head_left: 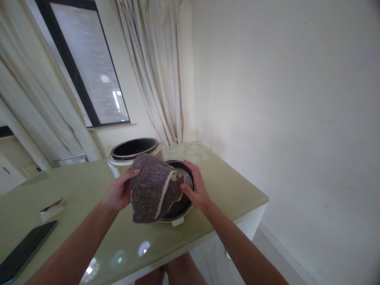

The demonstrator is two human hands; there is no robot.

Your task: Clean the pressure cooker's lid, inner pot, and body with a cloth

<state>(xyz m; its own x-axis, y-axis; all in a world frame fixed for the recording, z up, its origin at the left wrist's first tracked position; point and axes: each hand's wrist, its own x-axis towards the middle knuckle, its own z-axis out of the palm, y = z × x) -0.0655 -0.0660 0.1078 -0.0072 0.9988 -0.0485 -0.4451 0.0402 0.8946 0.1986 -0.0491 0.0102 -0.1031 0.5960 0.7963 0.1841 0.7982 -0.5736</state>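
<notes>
Holding in the left fingers (134, 173) the left side of a fuzzy grey-brown cloth (150, 188), with the thumb on top; closed with the right fingers (190, 165) on the right rim of a round lid (178, 209), with the thumb tip near or against the cloth's edge, hard to tell which. As for the cloth: draped over the lid's left part, just in front of the pot (135, 149), towards the near edge of the counter (225, 182) and left of its right corner. Judging by the pile, likely light, soft and limp, apt to sag or slip if held at one side only, and not fragile. Best taken in a full bunch, well in from the pale hem. For the lid, expect stiffness, some weight and a slick face; best gripped across the rim. No brand or label readable on cloth, lid or pot; no lettering either on the white tab (178, 222) at the lid's lower edge or on the phone (28, 247), lying well to the left on the counter.
</notes>
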